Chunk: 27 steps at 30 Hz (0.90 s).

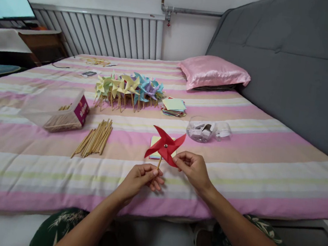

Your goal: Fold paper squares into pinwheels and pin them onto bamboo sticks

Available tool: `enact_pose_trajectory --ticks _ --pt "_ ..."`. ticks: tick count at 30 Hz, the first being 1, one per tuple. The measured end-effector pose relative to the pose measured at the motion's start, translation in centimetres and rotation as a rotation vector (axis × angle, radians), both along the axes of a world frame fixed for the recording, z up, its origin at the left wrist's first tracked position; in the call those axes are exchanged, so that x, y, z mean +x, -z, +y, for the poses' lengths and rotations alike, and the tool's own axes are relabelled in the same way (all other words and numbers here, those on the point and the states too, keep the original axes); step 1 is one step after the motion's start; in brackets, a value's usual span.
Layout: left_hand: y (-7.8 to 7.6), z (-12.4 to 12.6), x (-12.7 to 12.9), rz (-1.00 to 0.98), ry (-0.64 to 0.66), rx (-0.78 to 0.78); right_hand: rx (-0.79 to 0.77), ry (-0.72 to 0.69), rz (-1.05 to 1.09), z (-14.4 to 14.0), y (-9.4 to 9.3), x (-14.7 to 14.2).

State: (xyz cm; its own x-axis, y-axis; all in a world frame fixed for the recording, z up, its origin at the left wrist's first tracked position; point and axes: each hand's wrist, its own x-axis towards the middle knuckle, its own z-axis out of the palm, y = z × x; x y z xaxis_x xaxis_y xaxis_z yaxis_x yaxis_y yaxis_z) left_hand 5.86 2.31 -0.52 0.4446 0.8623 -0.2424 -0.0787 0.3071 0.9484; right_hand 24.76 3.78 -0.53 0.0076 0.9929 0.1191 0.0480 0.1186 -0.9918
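1. Head view: left hand (142, 178) is closed in a pinch around the wooden stick (159, 162) of a red pinwheel (165, 146), holding it upright just above the near edge of the bed (266, 167).
2. Right hand (192, 168) has thumb and forefinger closed on the lower right blade tip of the red pinwheel; the other fingers are curled loosely, holding nothing else.
3. Red pinwheel is in the air between both hands, over the near middle of the bed, with a metal pin at its centre.
4. Directly behind it a yellow paper square (154, 141) lies flat on the bed.
5. Loose pile of sticks (94, 138) lies left of the pinwheel; a clear box of sticks (66, 115) is tipped over further left.
6. Row of finished pinwheels (130, 89), yellow, blue and purple, lies toward the far middle of the bed, with a stack of coloured paper (173, 106) just beside it on the right.
7. Clear tub (200, 129) with small bits sits right of centre; its contents are too small to tell.
8. Pink pillow (213, 71) is at the far right corner.
9. Step judged: checking or adjusting a blade on an assembled pinwheel. The next move likely calls for a light touch on the blade so the paper does not crease, with the stick kept steady.
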Motion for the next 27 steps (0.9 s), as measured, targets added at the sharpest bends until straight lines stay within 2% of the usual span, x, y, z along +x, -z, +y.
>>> enact_pose_trajectory --ticks 8,10,14,16,19,22,27 --pt "-0.1 -0.1 0.1 -0.01 -0.009 -0.01 0.041 -0.147 -0.094 -1.0 0.1 -1.4" --pt "-0.1 0.0 0.1 -0.016 -0.013 -0.004 0.026 -0.098 -0.074 -0.6 0.3 -0.9" --pt "0.0 0.1 0.0 -0.013 -0.015 -0.003 0.105 0.135 -0.036 0.1 0.3 0.3" --pt "0.0 0.1 0.1 -0.004 -0.008 -0.011 0.191 0.21 -0.113 0.3 0.0 0.7" --pt "-0.1 0.0 0.1 0.002 -0.008 -0.018 0.333 0.24 -0.346 0.2 -0.5 0.9" --pt "-0.2 -0.1 0.2 0.002 -0.02 -0.016 0.449 0.223 -0.536 -0.1 -0.4 0.6" --pt "0.0 0.0 0.1 -0.004 -0.02 -0.007 0.502 0.163 -0.653 -0.6 0.6 -0.2"
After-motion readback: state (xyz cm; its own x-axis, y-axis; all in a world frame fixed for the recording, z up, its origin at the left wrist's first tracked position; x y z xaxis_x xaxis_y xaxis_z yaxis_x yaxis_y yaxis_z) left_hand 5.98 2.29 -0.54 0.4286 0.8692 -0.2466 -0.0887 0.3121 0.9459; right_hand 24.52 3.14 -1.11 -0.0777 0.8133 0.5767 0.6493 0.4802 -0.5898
